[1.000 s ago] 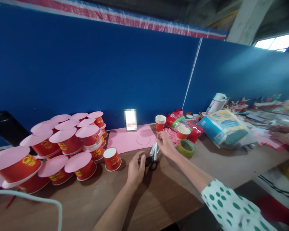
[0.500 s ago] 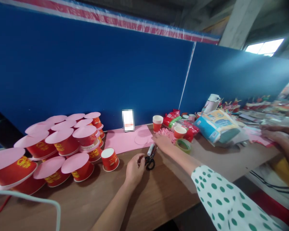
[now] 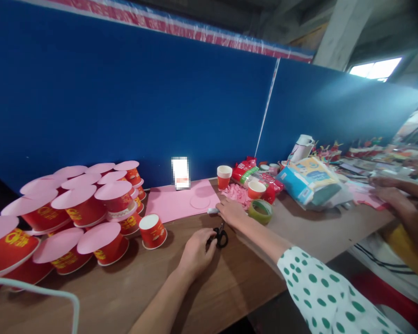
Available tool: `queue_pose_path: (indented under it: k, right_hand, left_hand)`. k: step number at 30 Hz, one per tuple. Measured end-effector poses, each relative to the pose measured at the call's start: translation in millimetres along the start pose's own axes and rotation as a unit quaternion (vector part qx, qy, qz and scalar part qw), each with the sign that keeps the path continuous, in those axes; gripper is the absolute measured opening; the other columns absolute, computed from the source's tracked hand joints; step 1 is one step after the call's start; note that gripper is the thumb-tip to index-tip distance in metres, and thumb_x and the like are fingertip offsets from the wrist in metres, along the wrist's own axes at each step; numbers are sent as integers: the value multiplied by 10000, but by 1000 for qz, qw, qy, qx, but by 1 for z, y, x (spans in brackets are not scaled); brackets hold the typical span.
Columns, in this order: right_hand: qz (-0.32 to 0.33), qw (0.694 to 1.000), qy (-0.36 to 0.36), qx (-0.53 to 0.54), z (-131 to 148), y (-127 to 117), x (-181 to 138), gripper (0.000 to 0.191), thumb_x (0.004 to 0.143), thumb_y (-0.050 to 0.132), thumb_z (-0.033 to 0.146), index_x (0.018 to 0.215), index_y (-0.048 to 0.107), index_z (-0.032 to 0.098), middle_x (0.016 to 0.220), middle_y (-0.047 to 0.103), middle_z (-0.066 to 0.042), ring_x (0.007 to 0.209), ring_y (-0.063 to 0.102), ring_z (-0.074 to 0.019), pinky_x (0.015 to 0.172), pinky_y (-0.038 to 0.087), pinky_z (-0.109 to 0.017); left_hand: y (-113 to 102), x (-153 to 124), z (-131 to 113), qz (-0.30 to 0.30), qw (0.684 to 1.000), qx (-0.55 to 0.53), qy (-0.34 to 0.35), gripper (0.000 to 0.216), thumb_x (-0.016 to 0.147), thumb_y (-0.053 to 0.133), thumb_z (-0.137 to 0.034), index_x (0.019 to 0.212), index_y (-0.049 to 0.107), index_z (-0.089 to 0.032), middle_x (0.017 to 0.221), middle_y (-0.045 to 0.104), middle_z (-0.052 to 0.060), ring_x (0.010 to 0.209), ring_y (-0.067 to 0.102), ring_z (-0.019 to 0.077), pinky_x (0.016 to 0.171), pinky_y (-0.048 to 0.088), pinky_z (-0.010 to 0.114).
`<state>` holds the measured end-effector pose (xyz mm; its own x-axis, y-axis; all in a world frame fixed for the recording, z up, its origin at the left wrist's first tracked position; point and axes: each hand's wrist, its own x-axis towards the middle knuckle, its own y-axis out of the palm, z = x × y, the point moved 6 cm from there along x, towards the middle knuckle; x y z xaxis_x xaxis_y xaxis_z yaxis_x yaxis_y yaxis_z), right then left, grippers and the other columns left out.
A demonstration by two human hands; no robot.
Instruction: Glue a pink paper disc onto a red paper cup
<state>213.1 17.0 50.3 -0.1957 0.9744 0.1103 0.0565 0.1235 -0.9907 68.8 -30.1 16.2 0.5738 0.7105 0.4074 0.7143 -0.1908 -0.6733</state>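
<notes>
My left hand (image 3: 197, 253) rests on the wooden table (image 3: 230, 283) with its fingers curled. Its thumb and forefinger pinch the handle of black scissors (image 3: 222, 236). Just beyond them, my right hand (image 3: 231, 212) lies palm down with its fingers flat over a white marker (image 3: 212, 210), whose end sticks out to the left. A pink paper sheet (image 3: 176, 204) with a cut pink disc on it lies behind both hands. My right sleeve is white with green dots.
Several upturned red paper cups topped with pink discs (image 3: 80, 208) crowd the left. A single red cup (image 3: 152, 230) stands near the scissors. A green tape roll (image 3: 260, 211), cups, pink scraps and packets lie to the right. Another person's arms (image 3: 397, 199) work at far right.
My right hand has lowered the white markers it held up and now lies flat on the table over one. My left hand has shifted slightly toward the scissors. The view has drifted.
</notes>
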Motion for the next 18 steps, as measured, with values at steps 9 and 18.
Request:
queue_pose_path:
  k: [9, 18]
  right_hand:
    - [-27, 984, 45, 169, 18, 2, -28, 181, 891, 532, 279, 1008, 626, 179, 1034, 632, -103, 1002, 567, -224, 877, 407, -308]
    - [-35, 847, 98, 521, 44, 17, -38, 332, 925, 385, 426, 889, 607, 182, 703, 624, -10, 629, 600, -154, 563, 476, -248]
  left_hand:
    - [4, -5, -31, 144, 985, -51, 80, 276, 885, 472, -250, 1080, 665, -277, 1102, 697, 59, 1047, 614, 221, 980, 407, 422]
    - [-17, -5, 19, -170, 952, -213, -138, 261, 875, 502, -336, 1063, 580, -173, 1022, 654, 93, 912, 632, 194, 818, 502, 338]
